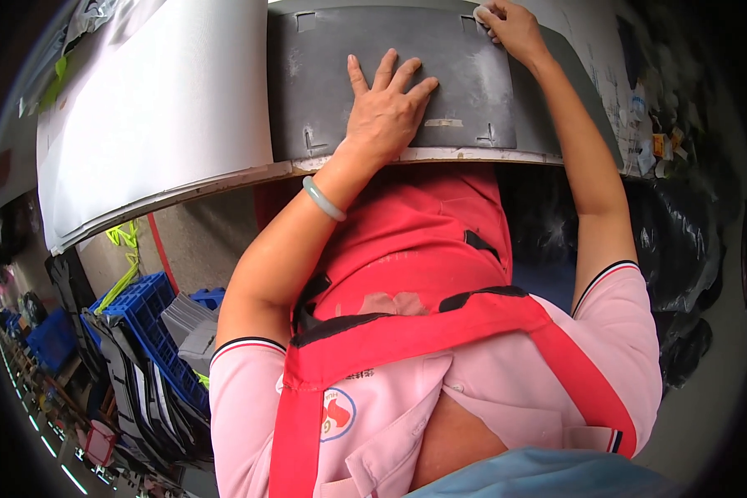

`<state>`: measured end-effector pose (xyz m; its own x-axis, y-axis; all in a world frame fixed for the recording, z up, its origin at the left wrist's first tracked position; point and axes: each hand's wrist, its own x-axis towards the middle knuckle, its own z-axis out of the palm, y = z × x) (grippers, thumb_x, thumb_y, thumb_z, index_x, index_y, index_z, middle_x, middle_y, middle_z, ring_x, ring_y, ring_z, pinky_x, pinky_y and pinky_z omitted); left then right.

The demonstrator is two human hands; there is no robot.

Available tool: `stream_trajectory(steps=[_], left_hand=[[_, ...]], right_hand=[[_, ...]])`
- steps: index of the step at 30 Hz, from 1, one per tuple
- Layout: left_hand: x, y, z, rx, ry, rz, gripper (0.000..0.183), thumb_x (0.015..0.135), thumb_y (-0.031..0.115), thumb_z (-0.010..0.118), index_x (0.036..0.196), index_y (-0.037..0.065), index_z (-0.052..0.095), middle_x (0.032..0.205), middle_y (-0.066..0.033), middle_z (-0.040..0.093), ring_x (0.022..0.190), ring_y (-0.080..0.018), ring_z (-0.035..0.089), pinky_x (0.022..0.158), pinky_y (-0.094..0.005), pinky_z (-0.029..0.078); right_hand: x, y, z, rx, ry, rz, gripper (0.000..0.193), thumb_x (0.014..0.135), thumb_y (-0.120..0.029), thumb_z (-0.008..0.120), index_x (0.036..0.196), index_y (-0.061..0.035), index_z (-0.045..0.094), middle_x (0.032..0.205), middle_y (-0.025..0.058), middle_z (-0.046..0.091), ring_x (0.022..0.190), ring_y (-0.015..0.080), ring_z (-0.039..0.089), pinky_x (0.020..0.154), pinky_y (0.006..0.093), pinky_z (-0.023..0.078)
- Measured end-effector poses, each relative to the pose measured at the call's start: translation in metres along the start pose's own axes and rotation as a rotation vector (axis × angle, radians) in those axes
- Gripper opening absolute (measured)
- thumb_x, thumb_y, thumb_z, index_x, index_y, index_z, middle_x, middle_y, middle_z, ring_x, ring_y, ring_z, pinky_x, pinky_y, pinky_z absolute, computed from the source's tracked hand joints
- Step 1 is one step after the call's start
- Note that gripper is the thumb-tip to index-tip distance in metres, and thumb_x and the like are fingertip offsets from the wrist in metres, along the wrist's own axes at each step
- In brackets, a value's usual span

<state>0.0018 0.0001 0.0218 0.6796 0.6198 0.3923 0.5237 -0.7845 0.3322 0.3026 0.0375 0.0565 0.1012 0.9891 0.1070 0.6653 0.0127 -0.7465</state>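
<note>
the left hand [388, 108] lies palm down on a dark grey panel [465, 87], its fingers spread wide and pointing toward the far edge; it grasps nothing. the right hand [513, 30] is at the panel's far right corner, thumb and fingers narrowed in a pinch on a small pale piece [480, 15], which seems to touch the panel there, though the fingers partly cover it.

the panel lies flat on the worktop [224, 178], its near edge close to the worktop's front edge. it has angular marks near its corners, whitish scuffs on the right side, and a short pale strip [444, 123] near the near edge, to the right of the left hand. another dark sheet [548, 108] shows just beside the panel on the right, under the right forearm. a large white sheet [166, 83] covers the worktop to the left.

a pale green bangle [324, 199] circles the left forearm. the person wears a red apron [415, 274] over a pink shirt [398, 407]. below the worktop on the left stands a blue crate [149, 303] with a yellow-green strap [126, 257] near it; black plastic bags [681, 241] lie at the right.
</note>
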Motion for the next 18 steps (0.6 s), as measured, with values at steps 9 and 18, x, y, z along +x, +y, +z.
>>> stream_trajectory(steps=[9, 18], left_hand=[[0.001, -0.003, 0.005, -0.026, 0.031, 0.028, 0.028, 0.095, 0.025, 0.058, 0.122, 0.022, 0.067, 0.135, -0.0065, 0.054, 0.136, -0.0359, 0.041, 0.106, -0.0789, 0.017], [-0.007, -0.007, 0.001, 0.010, 0.027, -0.017, 0.028, 0.095, 0.027, 0.059, 0.122, 0.023, 0.067, 0.137, -0.0045, 0.053, 0.137, -0.0341, 0.042, 0.106, -0.0778, 0.020]], right_hand=[[0.017, -0.008, 0.002, -0.327, -0.002, 0.237, 0.010, 0.090, -0.011, 0.061, 0.093, -0.0015, 0.064, 0.070, 0.0061, 0.067, 0.056, 0.0119, 0.062, 0.050, 0.0272, 0.049], [0.048, -0.106, 0.087, 0.176, -0.108, -0.313, 0.027, 0.088, -0.024, 0.066, 0.093, 0.0017, 0.071, 0.081, 0.0185, 0.070, 0.075, 0.0261, 0.069, 0.073, 0.0368, 0.053]])
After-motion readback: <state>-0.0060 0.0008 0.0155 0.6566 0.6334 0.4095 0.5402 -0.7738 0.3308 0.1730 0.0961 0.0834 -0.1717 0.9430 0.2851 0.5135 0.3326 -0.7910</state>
